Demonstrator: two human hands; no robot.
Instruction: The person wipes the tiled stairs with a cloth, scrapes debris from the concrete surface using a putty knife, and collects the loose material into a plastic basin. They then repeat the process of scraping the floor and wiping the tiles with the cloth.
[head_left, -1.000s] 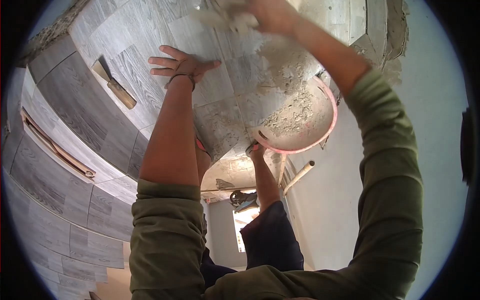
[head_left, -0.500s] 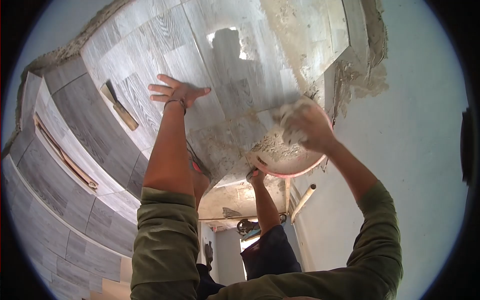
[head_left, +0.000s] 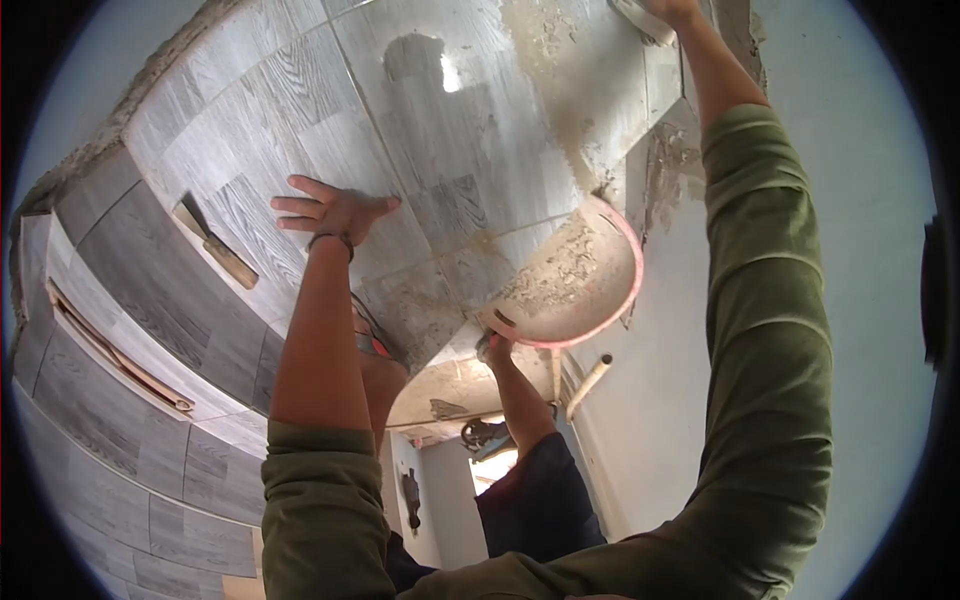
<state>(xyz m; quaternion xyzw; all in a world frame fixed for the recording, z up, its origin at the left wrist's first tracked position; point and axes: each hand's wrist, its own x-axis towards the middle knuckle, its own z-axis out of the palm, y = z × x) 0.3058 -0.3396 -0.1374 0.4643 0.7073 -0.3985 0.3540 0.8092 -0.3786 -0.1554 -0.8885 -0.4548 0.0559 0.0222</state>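
Note:
My left hand (head_left: 338,212) lies spread flat on the grey wood-pattern floor tiles (head_left: 440,150), with a dark band around its wrist. At the upper right edge, my right hand (head_left: 672,8) is closed on a pale, dirty rag (head_left: 645,22) pressed on the tiles; part of the hand is cut off by the frame. A wet, muddy smear (head_left: 560,80) runs down the tiles beside it. Between my arms is a round basin (head_left: 632,285) with a pinkish rim and grey, lumpy mortar (head_left: 560,265) inside.
A tool with a metal blade and wooden handle (head_left: 228,258) lies left of my left hand. Steps (head_left: 140,260) go down on the left, with a long thin strip (head_left: 115,345) on one. A pale wall (head_left: 830,250) with mortar-stained base and a pipe (head_left: 590,385) are at right.
My right hand has moved from over the basin up to the far right of the tiles, carrying the rag. My left hand stays flat on the tiles; the view has shifted slightly.

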